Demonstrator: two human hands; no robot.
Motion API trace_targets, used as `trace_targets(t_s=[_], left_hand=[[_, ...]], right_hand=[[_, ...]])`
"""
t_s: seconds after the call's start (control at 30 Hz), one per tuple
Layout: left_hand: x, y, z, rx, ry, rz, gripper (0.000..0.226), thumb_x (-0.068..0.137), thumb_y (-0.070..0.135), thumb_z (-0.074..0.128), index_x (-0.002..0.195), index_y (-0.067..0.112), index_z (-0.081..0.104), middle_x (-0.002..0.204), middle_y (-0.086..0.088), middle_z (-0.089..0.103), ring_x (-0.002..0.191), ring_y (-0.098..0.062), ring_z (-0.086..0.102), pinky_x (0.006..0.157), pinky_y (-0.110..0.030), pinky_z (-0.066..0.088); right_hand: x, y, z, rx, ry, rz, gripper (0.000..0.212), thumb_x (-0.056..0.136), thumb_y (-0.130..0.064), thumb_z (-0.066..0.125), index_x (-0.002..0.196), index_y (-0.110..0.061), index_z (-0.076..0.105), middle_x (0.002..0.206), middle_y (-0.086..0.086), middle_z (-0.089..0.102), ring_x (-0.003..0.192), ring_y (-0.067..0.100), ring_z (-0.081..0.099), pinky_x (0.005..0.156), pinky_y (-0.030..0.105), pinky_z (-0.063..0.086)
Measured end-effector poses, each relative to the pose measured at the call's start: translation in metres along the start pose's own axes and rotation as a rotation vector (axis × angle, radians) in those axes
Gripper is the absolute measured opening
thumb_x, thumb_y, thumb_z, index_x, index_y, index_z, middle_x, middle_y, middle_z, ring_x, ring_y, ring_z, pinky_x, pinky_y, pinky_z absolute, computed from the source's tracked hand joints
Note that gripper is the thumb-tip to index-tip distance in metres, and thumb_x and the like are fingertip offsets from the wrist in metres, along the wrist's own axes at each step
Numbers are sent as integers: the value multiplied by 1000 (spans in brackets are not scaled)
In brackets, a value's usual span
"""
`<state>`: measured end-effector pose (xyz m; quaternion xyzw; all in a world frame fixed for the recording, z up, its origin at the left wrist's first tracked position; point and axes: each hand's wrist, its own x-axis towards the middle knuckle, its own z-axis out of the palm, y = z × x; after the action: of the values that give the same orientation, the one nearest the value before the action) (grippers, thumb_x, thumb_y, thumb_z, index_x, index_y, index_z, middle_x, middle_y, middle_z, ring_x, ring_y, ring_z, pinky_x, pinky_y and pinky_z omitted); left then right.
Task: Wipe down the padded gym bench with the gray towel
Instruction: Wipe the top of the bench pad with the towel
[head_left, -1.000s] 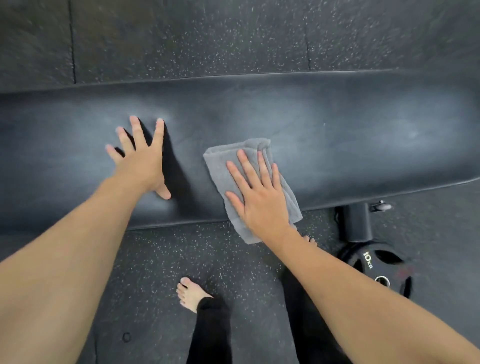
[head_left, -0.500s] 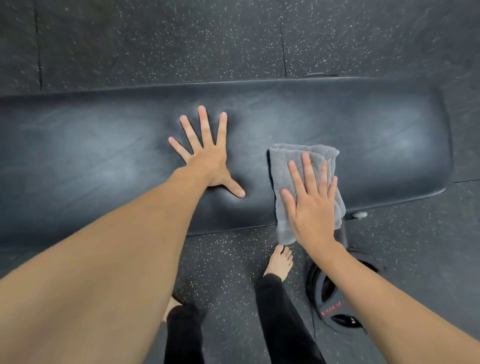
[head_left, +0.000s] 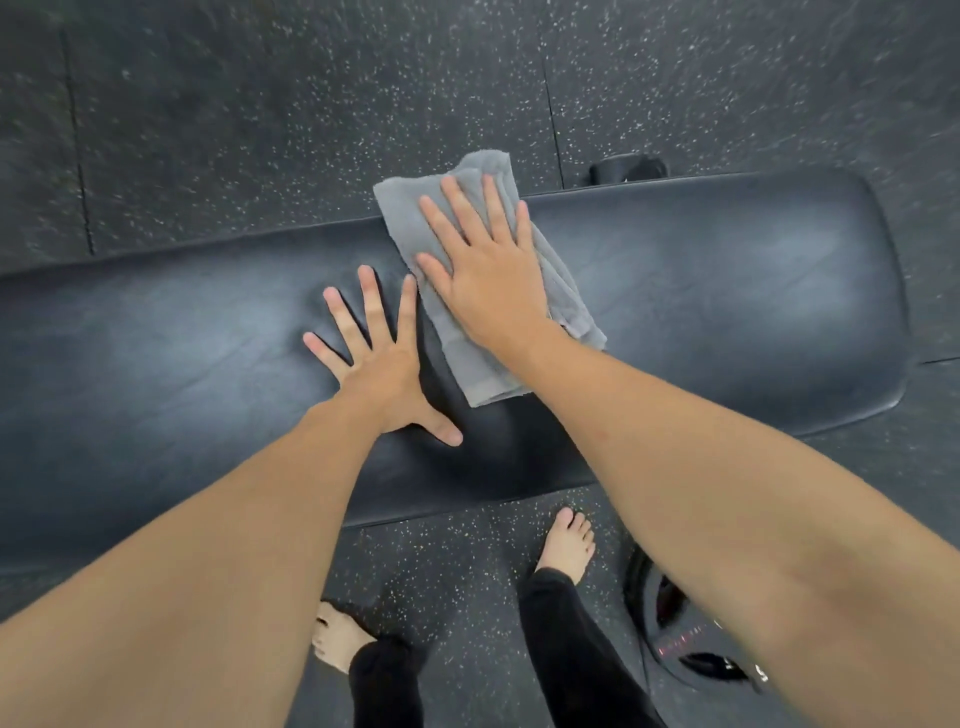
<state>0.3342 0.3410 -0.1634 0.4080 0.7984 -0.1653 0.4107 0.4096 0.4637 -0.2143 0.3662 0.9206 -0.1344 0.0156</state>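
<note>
The black padded gym bench (head_left: 727, 291) runs left to right across the view, its rounded end at the right. A folded gray towel (head_left: 410, 218) lies across the pad, its far end hanging over the bench's far edge. My right hand (head_left: 483, 270) presses flat on the towel with the fingers spread. My left hand (head_left: 379, 358) rests flat on the bare pad just left of the towel, fingers apart and holding nothing.
Dark speckled rubber floor (head_left: 260, 104) surrounds the bench. A black weight plate (head_left: 675, 634) lies on the floor at the lower right, partly behind my right forearm. My bare feet (head_left: 569, 545) stand close to the bench's near edge. A bench foot (head_left: 623, 169) shows past the far edge.
My right hand has pushed the towel from the near edge of the pad across to the far edge. My left hand stays flat on the pad.
</note>
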Motion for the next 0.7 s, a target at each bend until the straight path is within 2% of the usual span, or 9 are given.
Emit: trace_targets(t_s=[0.17,0.3,0.47,0.7], left_hand=[[-4,3,4,0,-5,-10,180,32,71,90,140,31,-48,144,-14,-58,135,-53,-43,107,-80,-7],[-3,2,1,-3,7,0,179,32,69,91,133,33,-51,144,-13,-58,135,-52,-44,108,-80,-8],[-6,2,-2,5,14,-4,179,34,68,92,138,32,-48,145,-13,-57,136,-52,-43,109,-79,-7],[-11,7,-2,9,8,-8,178,34,68,92,144,31,-43,147,-13,-55,137,-50,-43,108,-78,-9]], right_hand=[[-1,83,-28,18,20,263,62,106,-53,23,160,-24,27,171,2,15,158,34,1,124,57,-2],[-24,128,-37,31,58,269,60,108,-51,22,161,-21,27,171,0,16,158,31,1,127,54,2],[-41,105,-32,47,48,269,58,109,-47,24,162,-25,22,171,-1,14,158,33,3,127,53,5],[-113,41,-5,-23,-14,41,63,106,-53,30,162,-26,22,171,-1,15,158,34,9,127,54,10]])
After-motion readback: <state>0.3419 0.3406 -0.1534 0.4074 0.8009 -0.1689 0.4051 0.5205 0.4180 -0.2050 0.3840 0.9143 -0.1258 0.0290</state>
